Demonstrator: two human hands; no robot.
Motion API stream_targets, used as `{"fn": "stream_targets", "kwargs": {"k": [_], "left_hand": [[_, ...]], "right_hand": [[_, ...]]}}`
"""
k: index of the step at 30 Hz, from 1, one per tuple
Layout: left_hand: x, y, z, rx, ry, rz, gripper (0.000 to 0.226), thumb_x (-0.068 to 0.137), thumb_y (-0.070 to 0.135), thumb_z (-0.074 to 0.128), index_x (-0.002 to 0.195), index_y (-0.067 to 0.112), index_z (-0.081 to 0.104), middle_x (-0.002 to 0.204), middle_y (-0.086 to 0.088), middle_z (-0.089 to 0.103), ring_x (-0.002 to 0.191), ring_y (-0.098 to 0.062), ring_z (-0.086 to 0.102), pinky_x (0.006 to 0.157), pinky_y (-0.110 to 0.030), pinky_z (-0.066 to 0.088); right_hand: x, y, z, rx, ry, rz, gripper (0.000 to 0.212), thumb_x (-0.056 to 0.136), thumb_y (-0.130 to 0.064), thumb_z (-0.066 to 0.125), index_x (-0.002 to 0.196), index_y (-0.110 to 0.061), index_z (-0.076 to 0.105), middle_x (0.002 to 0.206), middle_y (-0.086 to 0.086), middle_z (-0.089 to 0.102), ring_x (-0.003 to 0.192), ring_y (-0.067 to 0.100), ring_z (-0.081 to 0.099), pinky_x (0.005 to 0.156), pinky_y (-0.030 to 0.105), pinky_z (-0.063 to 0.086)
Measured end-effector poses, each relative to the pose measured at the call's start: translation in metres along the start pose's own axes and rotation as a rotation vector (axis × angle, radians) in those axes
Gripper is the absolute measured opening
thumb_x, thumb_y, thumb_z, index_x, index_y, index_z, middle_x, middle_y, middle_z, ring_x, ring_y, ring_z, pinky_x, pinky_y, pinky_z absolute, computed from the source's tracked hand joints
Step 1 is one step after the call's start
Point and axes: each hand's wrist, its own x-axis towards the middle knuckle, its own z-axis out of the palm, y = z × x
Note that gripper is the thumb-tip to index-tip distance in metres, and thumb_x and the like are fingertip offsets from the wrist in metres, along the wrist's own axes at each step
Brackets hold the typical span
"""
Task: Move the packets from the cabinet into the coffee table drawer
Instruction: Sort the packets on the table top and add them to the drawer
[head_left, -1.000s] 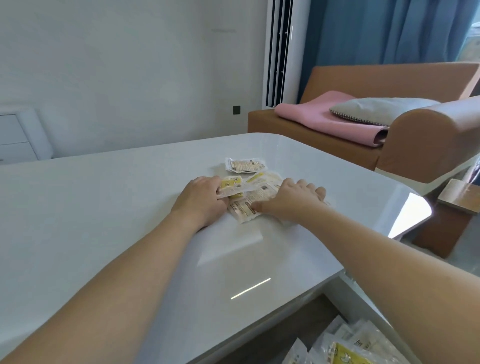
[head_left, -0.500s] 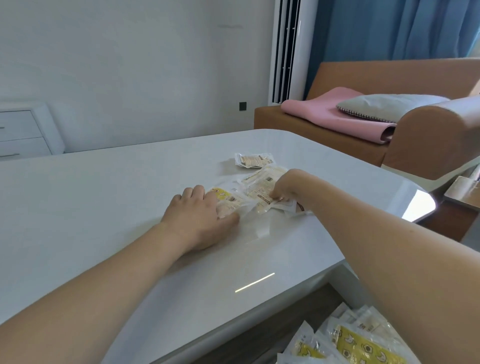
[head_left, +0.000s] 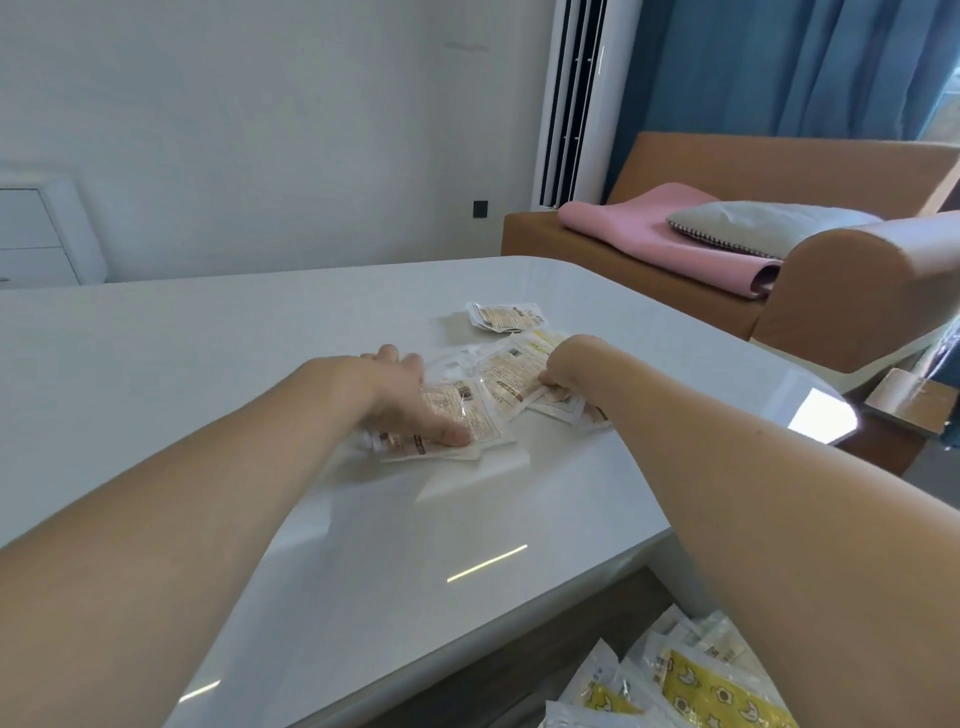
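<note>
A loose heap of packets (head_left: 511, 382) is lying on the white coffee table (head_left: 208, 395), toward its far right part. One single packet (head_left: 505, 317) is lying a little apart, just behind the heap. More packets, with yellow print (head_left: 691, 686), are lying in the open drawer (head_left: 597, 613) below the near edge of the table, at the bottom right of the view.

The left hand (head_left: 402, 397) is reaching forward over the table with the forearm stretched out. Its thumb is pressing down on the nearest packet (head_left: 447, 423) and the fingers are curling over the far side, so the hand is gripping this packet; the hand is somewhat blurred. The right hand (head_left: 563, 371) is coming from the right with the wrist bent down, and its fingers are curling onto the right side of the heap, pinching packets there. How many packets each hand is holding, I cannot tell.

Behind the table an orange sofa (head_left: 841, 291) is standing, with a pink blanket (head_left: 639, 228) and a grey cushion (head_left: 758, 221) on it. Blue curtains (head_left: 769, 67) are hanging behind. A white cabinet (head_left: 36, 234) is standing at the far left wall.
</note>
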Motion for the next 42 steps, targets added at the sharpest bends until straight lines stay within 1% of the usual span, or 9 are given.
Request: {"fn": "stream_targets", "kwargs": {"k": [4,7,11,16,20,26,32,36,42], "left_hand": [[-0.012,-0.004,0.016,-0.008,0.053,-0.069,0.122,0.024,0.109,0.029,0.101,0.019,0.057,0.108,-0.002,0.054,0.112,-0.026,0.046,0.085,-0.038,0.04],[-0.02,-0.011,0.015,-0.18,0.066,-0.039,0.091,0.043,0.099,0.053,0.078,0.015,0.061,0.081,0.0,0.065,0.079,-0.02,0.063,0.064,-0.03,0.043],[-0.032,-0.031,0.016,-0.514,0.01,0.029,0.051,0.073,0.054,0.079,0.094,0.009,0.069,0.093,-0.013,0.074,0.085,-0.034,0.072,0.067,-0.034,0.052],[-0.069,-0.031,0.026,-0.916,0.037,0.09,0.027,0.084,0.017,0.077,0.107,0.008,0.066,0.102,-0.016,0.074,0.092,-0.034,0.071,0.082,-0.04,0.054],[-0.12,-0.007,0.035,-1.103,0.007,0.144,0.022,0.092,0.009,0.064,0.113,0.008,0.065,0.099,-0.013,0.075,0.079,-0.023,0.071,0.068,-0.028,0.053],[-0.214,0.013,0.074,-1.423,0.017,0.159,0.026,0.092,0.006,0.06,0.117,0.014,0.061,0.103,-0.004,0.076,0.094,-0.025,0.073,0.085,-0.042,0.056],[-0.261,0.005,0.11,-1.372,-0.043,-0.003,0.04,0.076,0.011,0.068,0.115,0.013,0.061,0.112,-0.014,0.071,0.103,-0.034,0.068,0.093,-0.058,0.052],[-0.275,0.005,0.134,-1.175,-0.08,0.015,0.051,0.067,0.011,0.069,0.113,0.026,0.053,0.108,-0.009,0.068,0.098,-0.026,0.068,0.082,-0.047,0.058],[-0.281,0.001,0.185,-0.803,-0.137,-0.126,0.04,0.075,0.018,0.068,0.105,0.028,0.043,0.093,0.0,0.063,0.076,-0.017,0.067,0.056,-0.032,0.056]], "right_hand": [[-0.009,-0.001,0.001,0.183,-0.035,-0.037,0.018,0.092,-0.012,0.044,0.075,-0.014,0.048,0.074,0.004,0.049,0.069,0.024,0.049,0.062,0.028,0.042],[-0.019,0.005,-0.004,0.226,0.022,-0.016,0.019,0.093,-0.012,0.044,0.075,-0.009,0.05,0.072,0.008,0.054,0.062,0.025,0.053,0.068,0.032,0.047],[-0.039,0.024,-0.013,0.527,0.108,-0.101,0.018,0.084,-0.003,0.053,0.069,-0.012,0.049,0.076,0.013,0.059,0.061,0.029,0.062,0.054,0.032,0.054],[-0.088,0.058,-0.008,0.835,0.293,-0.193,0.016,0.082,-0.002,0.051,0.075,-0.016,0.047,0.084,0.003,0.052,0.061,0.017,0.056,0.03,0.012,0.034],[-0.127,0.096,-0.007,0.939,0.389,-0.259,0.026,0.087,-0.005,0.054,0.106,-0.023,0.05,0.088,-0.005,0.052,0.071,0.011,0.052,0.053,0.021,0.042],[-0.183,0.153,0.002,0.851,0.42,-0.368,0.03,0.092,-0.013,0.059,0.118,-0.027,0.063,0.099,-0.023,0.055,0.089,-0.003,0.057,0.083,0.018,0.047],[-0.216,0.181,0.03,0.871,0.227,-0.385,0.018,0.091,-0.016,0.066,0.084,-0.031,0.072,0.092,-0.013,0.065,0.088,0.011,0.064,0.073,0.025,0.056],[-0.228,0.17,0.04,0.857,0.073,-0.456,0.024,0.09,-0.01,0.066,0.075,-0.028,0.073,0.087,-0.009,0.067,0.071,0.001,0.066,0.055,0.016,0.052],[-0.246,0.15,0.047,0.827,-0.122,-0.644,0.034,0.088,0.003,0.059,0.074,-0.025,0.072,0.088,0.0,0.072,0.084,0.019,0.07,0.076,0.037,0.059]]}}
